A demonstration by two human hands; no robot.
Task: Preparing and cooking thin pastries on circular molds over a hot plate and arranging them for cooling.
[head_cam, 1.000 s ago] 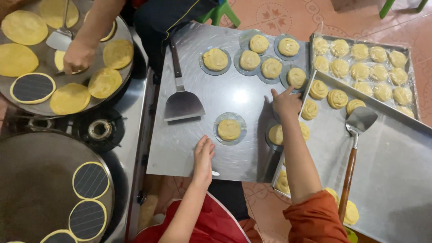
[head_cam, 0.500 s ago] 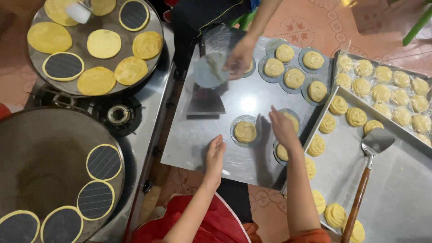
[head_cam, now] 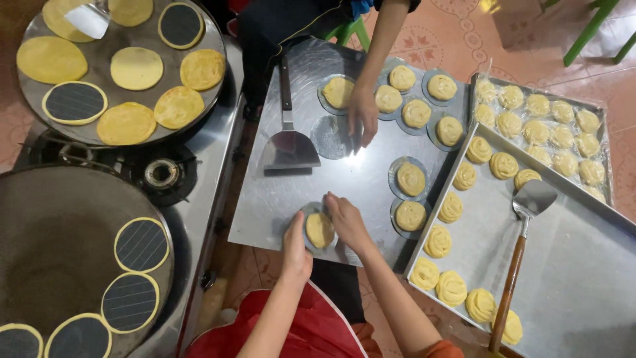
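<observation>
Dough round (head_cam: pixel 320 229), pale yellow and coiled, is lying on a small clear plastic disc (head_cam: pixel 309 213) at the near edge of the steel sheet (head_cam: pixel 358 182) that is serving as our worktop. Going left to right, we are first passing two dark pans (head_cam: pixel 59 265) holding flattened yellow cakes (head_cam: pixel 136 67) and ringed black discs. Our left hand (head_cam: pixel 296 250) is resting at the round's left edge, fingers curled loosely, gripping nothing that we can make out. Our right hand (head_cam: pixel 344 220) is sitting just right of it, fingertips pressing on the disc's rim, so the round is lying between both hands, about equally near. Being circular, it has no long axis. Farther back, another person's hand (head_cam: pixel 363 113) is touching an empty disc beside a metal spatula (head_cam: pixel 289 142). On the right, trays (head_cam: pixel 583 265) are carrying more swirled rounds.
</observation>
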